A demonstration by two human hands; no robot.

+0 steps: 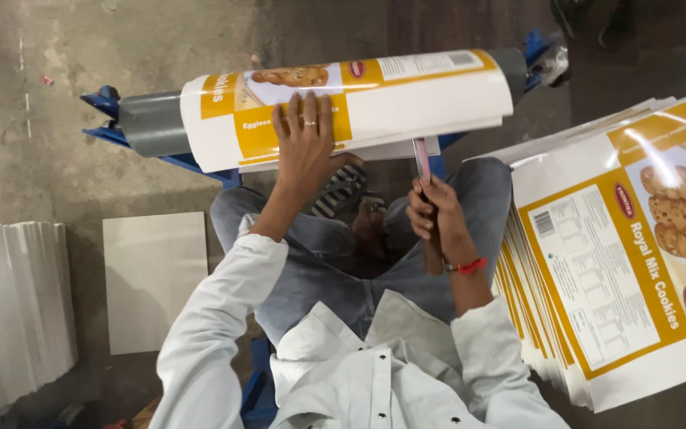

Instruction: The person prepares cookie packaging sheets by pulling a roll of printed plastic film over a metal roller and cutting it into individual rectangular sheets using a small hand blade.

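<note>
left hand point(305, 143) flat on printed sheet point(359, 99) (curled over pipe point(152, 123)) | right hand point(432, 213) grips tool point(422, 159)

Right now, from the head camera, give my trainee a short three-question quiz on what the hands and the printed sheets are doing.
1. True or false: the left hand lies flat on the printed sheet wrapped over the grey pipe.
2. What does the right hand hold?
A. a roll of tape
B. a thin pinkish stick pointing up under the sheet
C. a pair of scissors
3. On which side of the person does the stack of printed yellow-and-white sheets lie?

Key
1. True; the fingers are spread on the sheet.
2. B
3. On the person's right; the plain white stack is on the left.
</note>
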